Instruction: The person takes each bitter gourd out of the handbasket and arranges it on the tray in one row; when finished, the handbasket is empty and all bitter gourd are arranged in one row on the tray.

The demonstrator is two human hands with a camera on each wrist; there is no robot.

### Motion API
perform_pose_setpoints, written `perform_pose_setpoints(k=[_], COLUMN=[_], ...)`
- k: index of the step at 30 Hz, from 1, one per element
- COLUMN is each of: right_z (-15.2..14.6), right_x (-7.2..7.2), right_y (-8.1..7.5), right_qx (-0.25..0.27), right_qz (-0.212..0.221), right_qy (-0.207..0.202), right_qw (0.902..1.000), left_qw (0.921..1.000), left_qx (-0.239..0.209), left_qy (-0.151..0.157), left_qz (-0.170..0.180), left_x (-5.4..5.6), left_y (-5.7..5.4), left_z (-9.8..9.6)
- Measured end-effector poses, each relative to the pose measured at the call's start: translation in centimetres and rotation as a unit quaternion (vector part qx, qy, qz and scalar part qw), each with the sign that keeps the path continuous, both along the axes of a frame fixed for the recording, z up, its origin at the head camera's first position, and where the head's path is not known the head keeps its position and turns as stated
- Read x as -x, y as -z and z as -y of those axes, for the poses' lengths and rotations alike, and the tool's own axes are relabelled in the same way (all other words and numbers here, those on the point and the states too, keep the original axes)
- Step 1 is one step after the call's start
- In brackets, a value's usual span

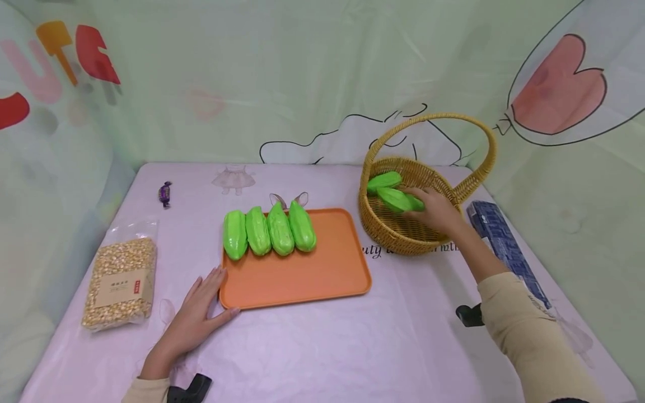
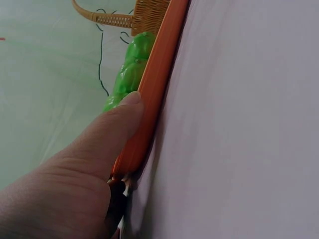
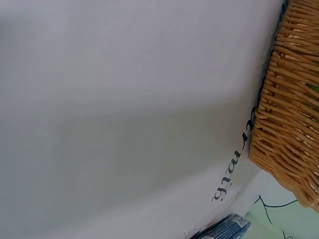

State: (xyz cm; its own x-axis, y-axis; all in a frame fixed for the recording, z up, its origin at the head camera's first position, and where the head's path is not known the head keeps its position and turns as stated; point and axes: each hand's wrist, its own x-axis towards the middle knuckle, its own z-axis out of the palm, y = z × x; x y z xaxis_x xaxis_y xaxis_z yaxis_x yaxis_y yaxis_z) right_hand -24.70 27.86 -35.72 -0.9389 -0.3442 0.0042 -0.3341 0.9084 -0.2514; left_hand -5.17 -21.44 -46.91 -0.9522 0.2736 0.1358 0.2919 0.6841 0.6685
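Note:
In the head view, four-sided by its raised rim, an orange tray (image 1: 302,280) bears several glossy green ridged gourds (image 1: 259,230) in a row along its back left. My left hand (image 1: 194,322) lies at the tray's left edge with fingers spread; the left wrist view shows the thumb (image 2: 130,102) touching the rim. Inside the round wicker basket (image 1: 398,243), my right hand (image 1: 435,211) grips a green ridged gourd (image 1: 395,200), partly hidden by the fingers. Another green gourd (image 1: 384,181) lies behind it in the basket. The right wrist view shows only the basket's outer wall (image 3: 289,104).
A bag of corn kernels (image 1: 121,285) lies left of the tray, with a purple wrapped candy (image 1: 164,194) behind it. Beside the basket on the right is a long dark blue patterned box (image 1: 504,240). The basket's tall handle (image 1: 443,116) arches over it.

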Motion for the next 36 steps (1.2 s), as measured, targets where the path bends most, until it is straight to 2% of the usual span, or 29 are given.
perform_pose_setpoints(k=[9, 17, 25, 31, 36], right_z=[0.8, 1.3, 2.5, 3.7, 4.8], right_x=[-3.0, -5.2, -6.8, -7.9, -8.5], right_y=[-1.9, -2.6, -2.8, -2.5, -2.2], right_qx=[-0.012, -0.002, 0.022, 0.035, 0.056], right_qz=[-0.05, -0.091, -0.129, -0.141, -0.168], right_qy=[0.041, 0.07, 0.085, 0.107, 0.095], right_qw=[0.9978, 0.9934, 0.9878, 0.9835, 0.9796], left_qw=[1.0, 0.9999, 0.9999, 1.0, 0.9999], left_qx=[-0.001, -0.001, 0.0, 0.002, 0.004], left_qy=[0.001, 0.003, 0.002, 0.002, 0.003], left_qz=[-0.007, -0.01, -0.012, -0.009, -0.009], left_x=[0.0, 0.1, 0.2, 0.2, 0.1], left_y=[0.1, 0.2, 0.2, 0.2, 0.0], left_z=[0.1, 0.1, 0.1, 0.1, 0.0])
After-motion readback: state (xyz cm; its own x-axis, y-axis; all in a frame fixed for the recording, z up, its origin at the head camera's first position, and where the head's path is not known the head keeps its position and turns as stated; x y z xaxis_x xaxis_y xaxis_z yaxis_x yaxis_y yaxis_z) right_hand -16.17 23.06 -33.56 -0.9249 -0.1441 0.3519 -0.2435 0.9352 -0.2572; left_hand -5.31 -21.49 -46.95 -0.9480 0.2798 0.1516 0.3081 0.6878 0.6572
